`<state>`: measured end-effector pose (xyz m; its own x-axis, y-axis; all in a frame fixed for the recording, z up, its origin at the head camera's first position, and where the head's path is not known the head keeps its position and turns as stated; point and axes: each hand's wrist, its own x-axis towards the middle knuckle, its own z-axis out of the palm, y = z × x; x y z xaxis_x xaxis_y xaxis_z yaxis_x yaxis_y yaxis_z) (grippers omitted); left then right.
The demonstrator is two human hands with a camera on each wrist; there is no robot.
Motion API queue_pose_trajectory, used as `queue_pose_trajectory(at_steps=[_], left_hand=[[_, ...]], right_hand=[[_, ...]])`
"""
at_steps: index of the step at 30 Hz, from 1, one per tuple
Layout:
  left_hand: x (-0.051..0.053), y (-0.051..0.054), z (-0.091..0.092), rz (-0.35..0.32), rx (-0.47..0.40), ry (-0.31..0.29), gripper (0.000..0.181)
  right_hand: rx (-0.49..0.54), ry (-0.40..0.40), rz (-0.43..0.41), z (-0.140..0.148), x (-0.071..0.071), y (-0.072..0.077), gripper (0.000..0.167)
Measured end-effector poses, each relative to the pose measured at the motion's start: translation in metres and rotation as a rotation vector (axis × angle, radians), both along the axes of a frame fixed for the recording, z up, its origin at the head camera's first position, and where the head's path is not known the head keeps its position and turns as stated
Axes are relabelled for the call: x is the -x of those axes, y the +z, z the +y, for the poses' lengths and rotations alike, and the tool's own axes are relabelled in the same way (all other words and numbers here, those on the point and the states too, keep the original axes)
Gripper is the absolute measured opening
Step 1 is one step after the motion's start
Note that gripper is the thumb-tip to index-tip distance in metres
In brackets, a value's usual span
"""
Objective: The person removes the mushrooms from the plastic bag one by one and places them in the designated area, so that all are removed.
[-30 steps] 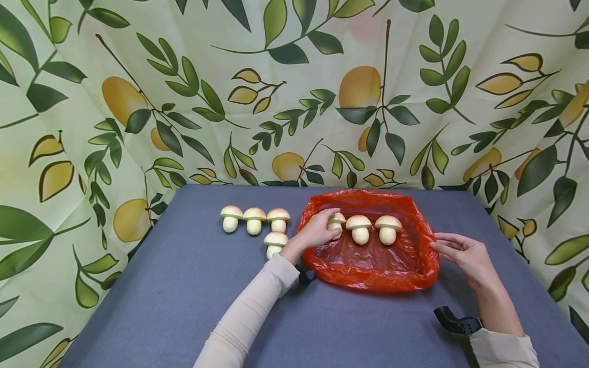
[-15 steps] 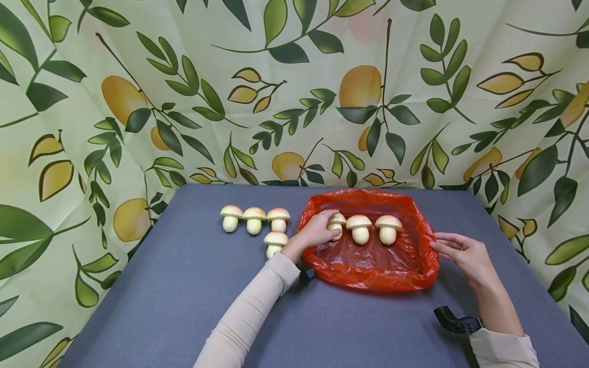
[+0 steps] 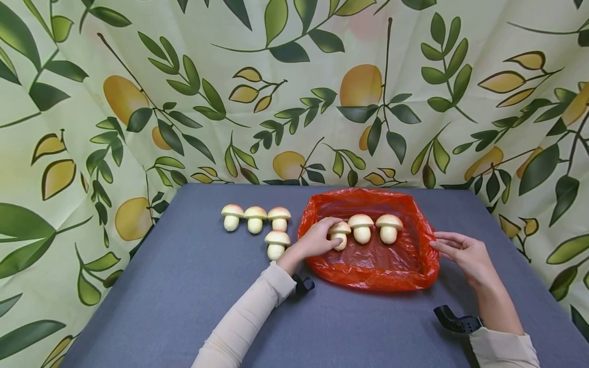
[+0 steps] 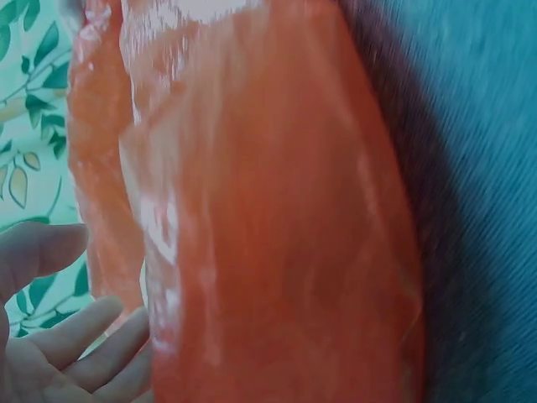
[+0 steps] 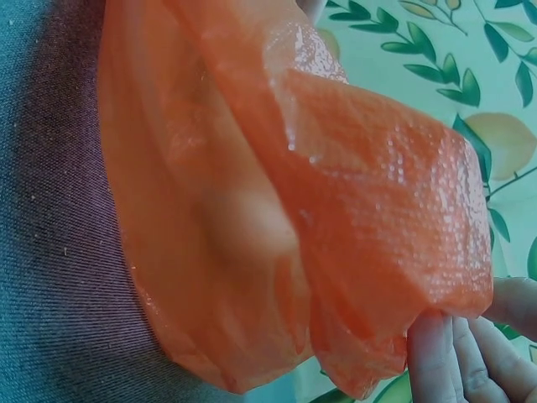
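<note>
In the head view, an open red plastic bag [image 3: 368,281] lies on the table with three toy mushrooms inside. My left hand [image 3: 317,240] reaches over its left rim and holds the leftmost mushroom [image 3: 339,231] between thumb and fingers. The middle mushroom [image 3: 361,232] and the right mushroom [image 3: 388,232] stand untouched beside it. My right hand [image 3: 465,255] pinches the bag's right rim. In the left wrist view the bag wall [image 4: 277,210] hides the mushrooms, and the left hand [image 4: 67,336] shows curved fingers. The right wrist view shows the right hand [image 5: 470,361] gripping the bag edge [image 5: 394,210].
Several more mushrooms lie left of the bag: three in a row [image 3: 255,220], and one [image 3: 276,245] just below the row's right end, close to my left wrist. A grey cloth [image 3: 175,286] covers the table. Behind it hangs a leaf-patterned curtain [image 3: 294,92].
My left hand has drawn the leftmost mushroom slightly toward me, and its wrist sits a little lower. The lone mushroom beside that wrist shows more fully. My right hand stays on the rim.
</note>
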<state>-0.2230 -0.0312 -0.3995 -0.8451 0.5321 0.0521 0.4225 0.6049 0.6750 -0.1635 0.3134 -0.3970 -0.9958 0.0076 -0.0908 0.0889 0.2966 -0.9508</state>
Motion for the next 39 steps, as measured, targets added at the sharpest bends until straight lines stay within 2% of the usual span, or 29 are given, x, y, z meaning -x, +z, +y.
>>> queue_pose_trajectory(at_steps=[5, 7, 11, 19, 26, 35, 39], left_hand=[[-0.005, -0.003, 0.001, 0.032, -0.034, -0.020, 0.051], [-0.005, -0.005, 0.001, 0.055, -0.046, -0.010, 0.050], [-0.002, -0.010, 0.002, 0.060, -0.069, 0.018, 0.048], [0.004, -0.015, 0.009, -0.017, -0.081, 0.050, 0.050], [0.007, -0.020, 0.016, 0.022, -0.070, 0.067, 0.049], [0.007, -0.027, 0.018, -0.049, -0.063, 0.109, 0.050], [0.008, -0.028, 0.017, -0.066, -0.084, 0.120, 0.047]], right_hand=[[-0.016, -0.005, -0.009, -0.001, 0.001, 0.001, 0.018], [-0.012, -0.007, -0.009, -0.001, 0.001, 0.001, 0.018], [-0.032, -0.009, -0.010, -0.002, 0.002, 0.001, 0.017], [-0.071, -0.013, -0.015, -0.002, 0.001, -0.001, 0.013], [-0.050, -0.016, -0.011, -0.002, 0.001, -0.001, 0.016], [-0.016, -0.011, -0.016, -0.001, 0.001, -0.001, 0.018], [-0.033, -0.007, -0.019, -0.001, 0.001, -0.001, 0.017]])
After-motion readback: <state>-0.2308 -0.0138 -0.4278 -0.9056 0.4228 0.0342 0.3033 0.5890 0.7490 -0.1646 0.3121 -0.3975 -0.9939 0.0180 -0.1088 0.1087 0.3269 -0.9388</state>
